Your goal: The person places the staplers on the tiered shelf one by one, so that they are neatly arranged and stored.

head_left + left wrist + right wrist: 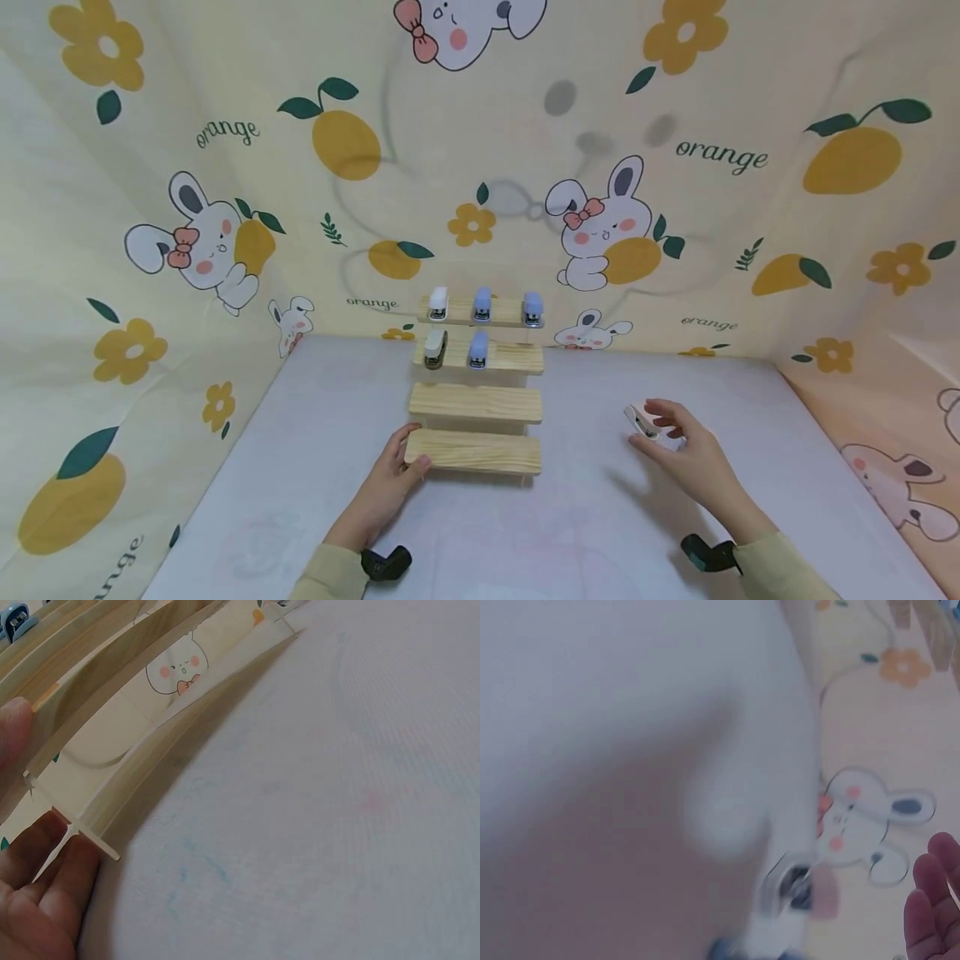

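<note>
A wooden tiered rack (pixel 474 451) stands mid-table, with pale step boards rising toward the back. My left hand (pixel 390 477) grips the left end of its lowest board, thumb on the front edge; in the left wrist view the fingers (pixel 71 874) lie beside the rack's thin end support. Off to the rack's right, my right hand (pixel 686 446) pinches a small white stapler (pixel 641 422) between thumb and fingertips, above the table. Staplers stand on the top two boards: white (pixel 438 303), blue (pixel 482 304) and blue (pixel 532 308) on the top; white (pixel 435 348) and blue (pixel 478 349) below.
A whitish cloth covers the table (pixel 585 517). Behind it and along both sides hangs a cream curtain (pixel 480 133) printed with rabbits, oranges and flowers. Each wrist wears a black band with a small device (pixel 386 564).
</note>
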A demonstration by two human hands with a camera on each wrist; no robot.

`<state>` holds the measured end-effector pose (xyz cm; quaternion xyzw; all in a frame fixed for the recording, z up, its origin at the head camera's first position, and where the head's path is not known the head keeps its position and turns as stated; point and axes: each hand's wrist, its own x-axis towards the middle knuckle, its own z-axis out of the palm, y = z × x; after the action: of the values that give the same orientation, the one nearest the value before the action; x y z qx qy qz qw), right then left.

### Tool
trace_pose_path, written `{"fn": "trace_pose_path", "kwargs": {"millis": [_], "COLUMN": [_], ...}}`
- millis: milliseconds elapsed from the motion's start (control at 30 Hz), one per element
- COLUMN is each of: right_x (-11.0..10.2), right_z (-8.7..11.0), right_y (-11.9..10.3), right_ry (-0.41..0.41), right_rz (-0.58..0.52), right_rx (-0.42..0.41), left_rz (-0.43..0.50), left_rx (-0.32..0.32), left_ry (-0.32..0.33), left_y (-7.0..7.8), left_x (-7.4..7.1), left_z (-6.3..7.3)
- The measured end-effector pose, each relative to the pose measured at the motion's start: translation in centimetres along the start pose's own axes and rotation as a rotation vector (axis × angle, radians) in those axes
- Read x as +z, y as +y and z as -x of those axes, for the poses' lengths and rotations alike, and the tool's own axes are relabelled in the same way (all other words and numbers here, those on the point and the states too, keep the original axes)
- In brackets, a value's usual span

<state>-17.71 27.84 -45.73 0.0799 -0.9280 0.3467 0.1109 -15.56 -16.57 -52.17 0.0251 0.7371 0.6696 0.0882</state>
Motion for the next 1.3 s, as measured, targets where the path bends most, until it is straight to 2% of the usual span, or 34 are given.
{"fn": "trace_pose_path", "kwargs": {"millis": [200,433,533,667,1000,1300], "right_x": [-0.9,-1.4,-1.5,-1.6,-1.4,-1.4], "right_z": [1.3,2.3,2.6,2.8,2.8,2.8], "right_y": [1.8,3.7,4.2,4.8,6.1,6.6], "right_ry": [-0.020,-0.001,-0.013,-0.045,-0.140,-0.191], "right_rz": [0.013,0.028,0.022,0.019,0.000,-0.055], "right_rx": [0.091,0.086,0.121,0.185,0.277,0.305], "left_rz": [0.008,-0.002,0.001,-0.007,-0.015,-0.018], "left_rx": [-0.005,-0.014,-0.017,-0.023,-0.033,-0.028], "left_ry": [-0.001,0.004,0.008,0.009,0.005,0.006], "left_y": [0.3,0.3,0.3,0.0,-0.5,-0.4], "left_x": [0.0,0.0,0.0,0.0,-0.1,0.0], "left_z": [0.0,0.1,0.1,0.0,-0.3,-0.2]}}
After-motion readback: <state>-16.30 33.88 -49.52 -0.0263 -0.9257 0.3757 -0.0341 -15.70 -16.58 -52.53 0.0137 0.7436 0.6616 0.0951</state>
